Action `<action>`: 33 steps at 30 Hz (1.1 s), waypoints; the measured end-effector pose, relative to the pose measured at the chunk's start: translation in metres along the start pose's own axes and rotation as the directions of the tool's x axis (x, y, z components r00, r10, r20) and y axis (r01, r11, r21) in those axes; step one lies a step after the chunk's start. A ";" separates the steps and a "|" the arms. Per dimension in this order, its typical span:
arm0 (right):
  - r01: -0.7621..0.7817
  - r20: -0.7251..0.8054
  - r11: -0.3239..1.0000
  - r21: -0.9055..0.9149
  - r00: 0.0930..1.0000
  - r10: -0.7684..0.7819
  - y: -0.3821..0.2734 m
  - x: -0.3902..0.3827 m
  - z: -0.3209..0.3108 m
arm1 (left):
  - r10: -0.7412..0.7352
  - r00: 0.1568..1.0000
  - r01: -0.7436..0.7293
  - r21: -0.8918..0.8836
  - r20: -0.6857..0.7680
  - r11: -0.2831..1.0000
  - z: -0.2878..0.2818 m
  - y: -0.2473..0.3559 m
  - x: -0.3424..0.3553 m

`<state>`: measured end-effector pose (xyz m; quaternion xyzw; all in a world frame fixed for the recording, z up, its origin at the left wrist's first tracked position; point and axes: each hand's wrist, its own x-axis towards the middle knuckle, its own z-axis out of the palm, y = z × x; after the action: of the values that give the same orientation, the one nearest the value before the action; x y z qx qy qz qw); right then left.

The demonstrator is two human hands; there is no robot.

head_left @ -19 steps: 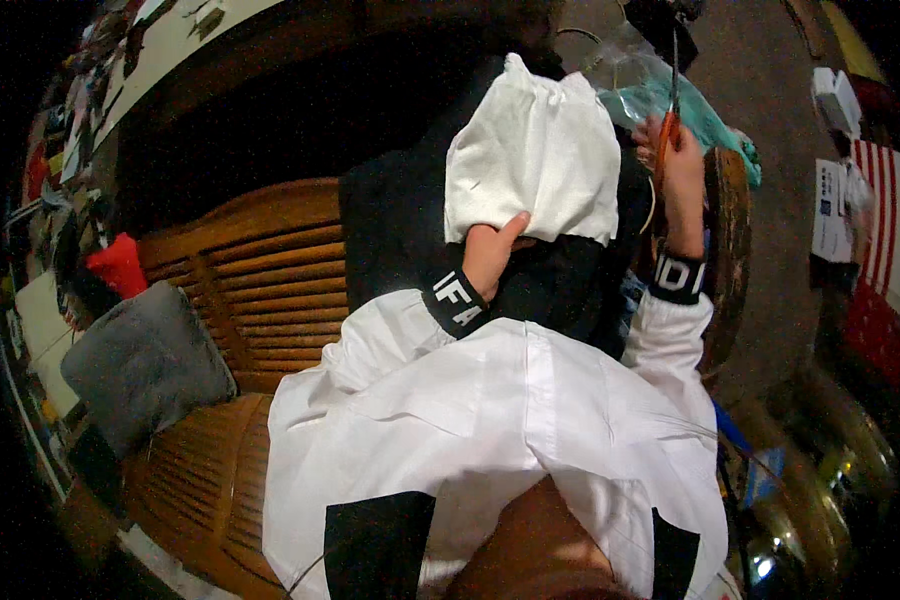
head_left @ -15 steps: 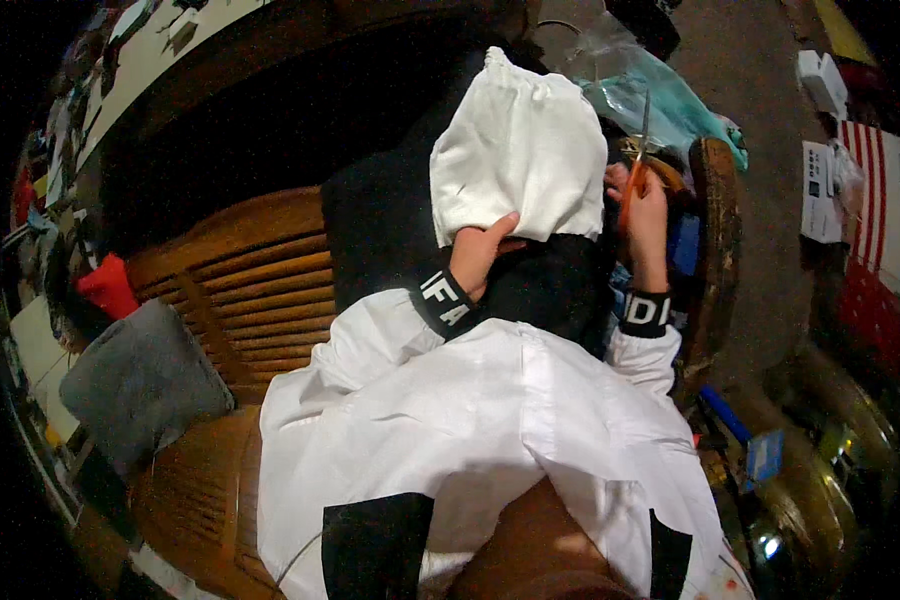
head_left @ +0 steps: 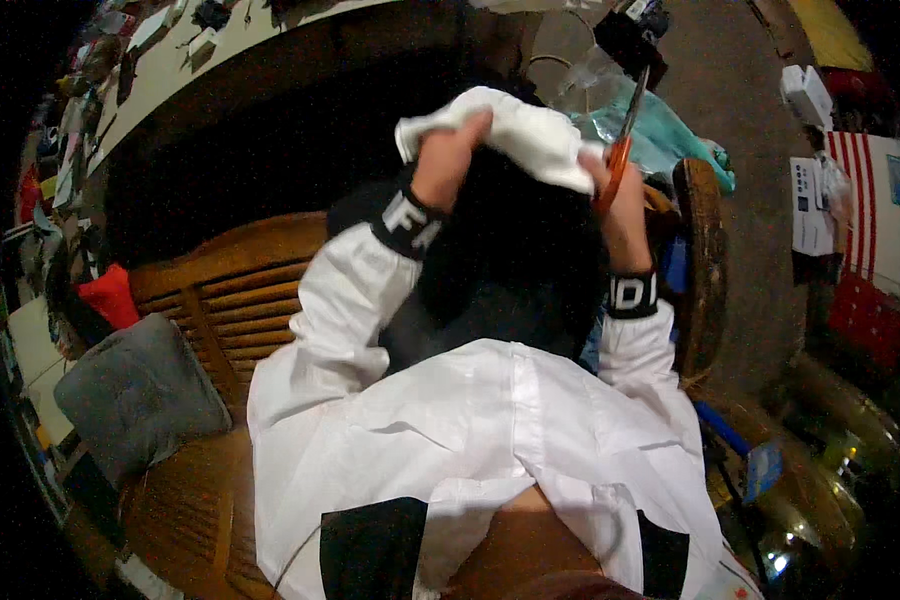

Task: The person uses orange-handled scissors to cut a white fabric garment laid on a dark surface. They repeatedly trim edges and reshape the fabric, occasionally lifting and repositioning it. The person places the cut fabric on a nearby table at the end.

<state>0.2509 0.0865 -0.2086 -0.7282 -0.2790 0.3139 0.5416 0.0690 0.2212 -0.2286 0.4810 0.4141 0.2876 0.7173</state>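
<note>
The white cloth [head_left: 530, 132] is being raised away from the body and bunched from a broad, draped panel into a narrow, slanting band. Its left end is being carried forward by the left hand [head_left: 448, 165], while its right end is being met by the fingers of the right hand [head_left: 627, 205]. The orange-handled scissors [head_left: 621, 150] are being tipped, blades rightward, and more black fabric [head_left: 510, 250] over the lap is being uncovered.
</note>
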 end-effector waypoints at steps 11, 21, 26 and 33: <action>0.151 -0.078 0.974 0.169 0.987 -0.140 -0.042 0.010 -0.018 | 0.195 0.976 -0.205 -0.111 -0.099 0.972 0.023 0.027 -0.060; -0.392 -0.090 0.918 0.056 0.914 0.395 0.044 -0.079 -0.036 | -0.377 0.926 0.350 -0.443 0.029 0.825 0.014 -0.068 -0.085; -0.618 0.317 0.725 0.305 0.783 0.535 -0.013 -0.140 -0.021 | -0.448 0.894 0.417 -0.380 0.008 0.825 0.019 -0.043 -0.070; -0.738 0.600 0.668 0.090 0.575 0.555 -0.003 -0.172 -0.014 | -0.484 0.875 0.425 -0.491 0.008 0.761 0.029 -0.035 -0.069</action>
<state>0.1499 -0.0501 -0.1758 -0.5618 -0.0681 0.7201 0.4015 0.0605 0.1390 -0.2334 0.1559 0.4765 0.2260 0.8352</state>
